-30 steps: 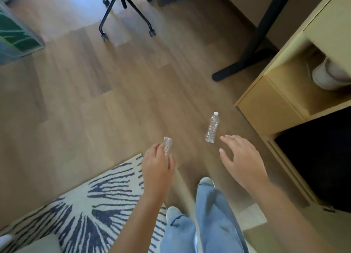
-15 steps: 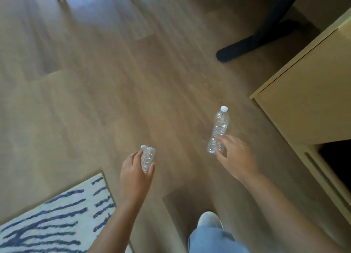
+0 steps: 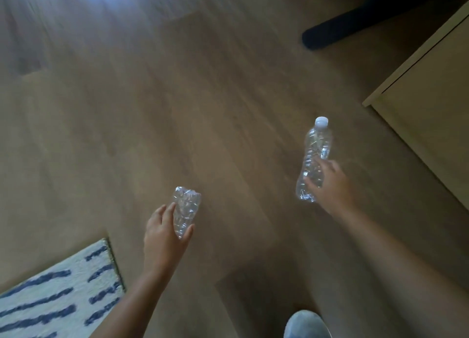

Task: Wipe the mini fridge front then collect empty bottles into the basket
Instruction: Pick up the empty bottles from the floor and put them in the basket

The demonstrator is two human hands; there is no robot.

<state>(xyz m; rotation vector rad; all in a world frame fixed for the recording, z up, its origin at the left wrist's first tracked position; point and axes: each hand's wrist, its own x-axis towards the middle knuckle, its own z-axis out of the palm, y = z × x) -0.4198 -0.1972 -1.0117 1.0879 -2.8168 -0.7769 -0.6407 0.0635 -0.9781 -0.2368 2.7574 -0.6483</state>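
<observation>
Crushed bottle (image 3: 186, 209) in left hand (image 3: 162, 236), capped bottle (image 3: 317, 145) in right hand (image 3: 331, 185).
Left fingers and thumb curled round it, lower centre; right fingers wrapped on the lower half, centre right, cap toward frame top. Rug (image 3: 50, 299) lower left, cabinet (image 3: 431, 96) upper right.

a floor (image 3: 203, 109) of brown wood-look planks is seen, with the boards run on a slant across the view. at the lower left, a corner of a white rug (image 3: 55, 294) with dark blue streaks is laid on it. at the upper right a black base (image 3: 355, 25) is rested on the boards, and a pale wooden cabinet (image 3: 426, 104) is stood at the right edge.
</observation>
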